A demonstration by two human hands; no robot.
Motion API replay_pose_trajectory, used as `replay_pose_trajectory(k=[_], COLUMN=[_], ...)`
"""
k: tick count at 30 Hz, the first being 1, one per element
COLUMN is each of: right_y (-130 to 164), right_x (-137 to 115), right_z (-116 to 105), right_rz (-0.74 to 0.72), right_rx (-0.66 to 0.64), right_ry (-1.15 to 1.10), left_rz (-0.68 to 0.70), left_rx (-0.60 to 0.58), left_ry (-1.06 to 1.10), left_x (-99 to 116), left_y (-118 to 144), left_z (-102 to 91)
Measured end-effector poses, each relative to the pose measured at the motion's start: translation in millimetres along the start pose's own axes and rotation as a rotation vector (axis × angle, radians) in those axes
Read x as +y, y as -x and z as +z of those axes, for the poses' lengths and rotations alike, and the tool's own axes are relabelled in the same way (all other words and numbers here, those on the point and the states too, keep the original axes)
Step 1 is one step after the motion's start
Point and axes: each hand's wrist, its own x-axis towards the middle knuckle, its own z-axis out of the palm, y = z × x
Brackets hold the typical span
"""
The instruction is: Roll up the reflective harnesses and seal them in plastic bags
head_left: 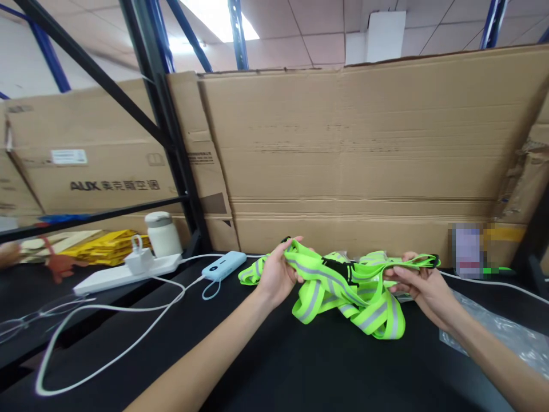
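Both hands work a fluorescent yellow-green reflective strap vest with grey stripes and black buckles point(343, 286), which lies bunched just past centre of the black bench point(274, 366). The left hand point(277, 274), at 9 o'clock of the bundle, is closed on a fold of strap, thumb on top, fingers curled under. The right hand point(422, 286), at 3 o'clock, pinches a flattened run of strap between thumb and fingers and holds it level above the bench. As to progress: the straps between the hands look partly gathered, the right end laid flat and doubled, while the lower loops at 6 o'clock hang loose and twisted on the bench; judged from that, the folding is under way and not finished, with the slack loops left to bring in. Containers: a crumpled clear plastic bag point(501, 332) lies flat at 4 o'clock of the vest, beyond the right forearm; whether anything is in it cannot be told. A small white lidded jar point(162, 233) stands at 10 o'clock, closed, contents hidden. Near it lie a white power strip with a plug-in charger point(128, 272) and a pale blue power bank point(223, 265), a white cable point(111, 349) looping toward 8 o'clock. Large brown cardboard cartons point(364, 154) wall off the back at 12 o'clock behind a black rack post point(167, 131).
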Motion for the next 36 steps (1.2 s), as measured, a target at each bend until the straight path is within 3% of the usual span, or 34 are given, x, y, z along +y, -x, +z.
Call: replay_pose_trajectory(k=[5, 11, 14, 17, 21, 26, 31, 33, 36], right_y=[-30, -68, -70, -69, -74, -83, -82, -84, -90], right_x=[-41, -118, -139, -141, -132, -133, -136, -133, -128], right_z=[13, 45, 58, 59, 47, 29, 20, 19, 20], right_rz=[-0.204, -0.585, -0.73, -0.795, -0.796, -0.717, -0.708, -0.646, -0.53], right_rx=[0.096, 0.18, 0.224, 0.249, 0.217, 0.206, 0.255, 0.259, 0.245], right_ry=[0.068, 0.03, 0.002, 0.039, 0.232, 0.371, 0.506, 0.469, 0.239], left_rz=[0.182, 0.562, 0.722, 0.795, 0.767, 0.647, 0.761, 0.766, 0.657], left_rx=[-0.094, -0.341, -0.329, -0.3, -0.252, 0.01, 0.065, 0.075, 0.103], left_ry=[0.017, -0.049, -0.102, -0.129, -0.183, -0.306, -0.368, -0.347, -0.245], left_x=[42, 98, 106, 104, 100, 107, 109, 107, 104], left_y=[-15, -24, -22, -25, -35, -48, -53, -52, -48], left_z=[35.3, 89.8, 99.7, 100.4, 95.2, 83.6, 76.8, 78.4, 84.9])
